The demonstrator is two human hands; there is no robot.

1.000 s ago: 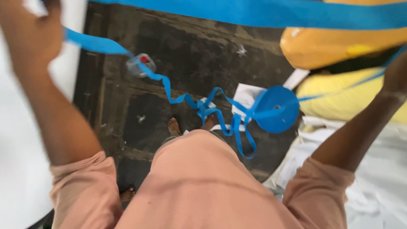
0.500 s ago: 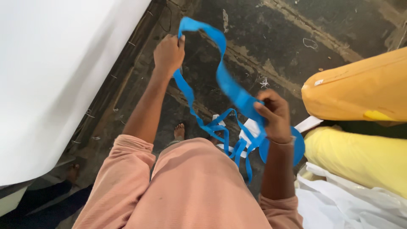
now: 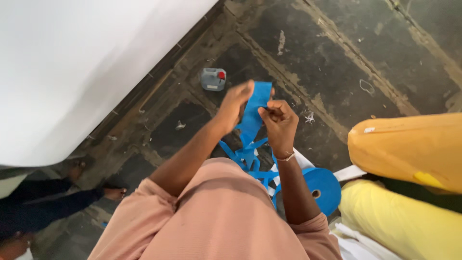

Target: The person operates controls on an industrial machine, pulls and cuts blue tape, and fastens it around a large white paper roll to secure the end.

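Hands have come together in front of your chest. Half a second ago your left hand (image 3: 234,103) was stretched far out with a long loop of blue tape (image 3: 254,113) between it and the right; now the two are nearly touching, and the span of tape between them is short. Your left hand is closed on the upper edge of the tape, fingers curled over it. Your right hand (image 3: 279,123) pinches the same strip just beside it, thumb and fingers clamped on the tape's right edge.

From your hands the tape drops down in a loose tangle in front of your legs and runs to the blue roll (image 3: 321,188), which lies on the floor by your right side, close to the white cloth (image 3: 349,172). The roll has stayed in about the same place as before; only the slack has changed, gathering into more folds below your hands.

Judging from that, you are taking in tape hand over hand, and the stretched length has been folded or gathered.

Near you lie an orange bolt (image 3: 409,147) and a yellow bolt (image 3: 399,221) on the right, a small grey can with a red cap (image 3: 212,79) on the dark floor (image 3: 346,58) ahead, and a white sheet (image 3: 72,67) at the left. Another person's foot (image 3: 114,193) shows at lower left.
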